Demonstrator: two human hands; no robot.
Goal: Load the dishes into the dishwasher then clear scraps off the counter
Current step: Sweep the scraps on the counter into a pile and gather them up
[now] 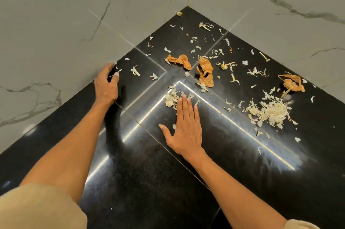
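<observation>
Right hand flat, fingers spread, fingertips on pale scraps; left hand loosely curled, empty.

Grey marble-look wall tiles with dark veins meet in a corner; pale grout lines cross them; bright strip light reflects below.

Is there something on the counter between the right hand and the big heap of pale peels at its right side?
Nothing solid. Between the right hand and the big heap of pale peels the black counter shows only a few loose peel flakes, which are scraps too.
</observation>
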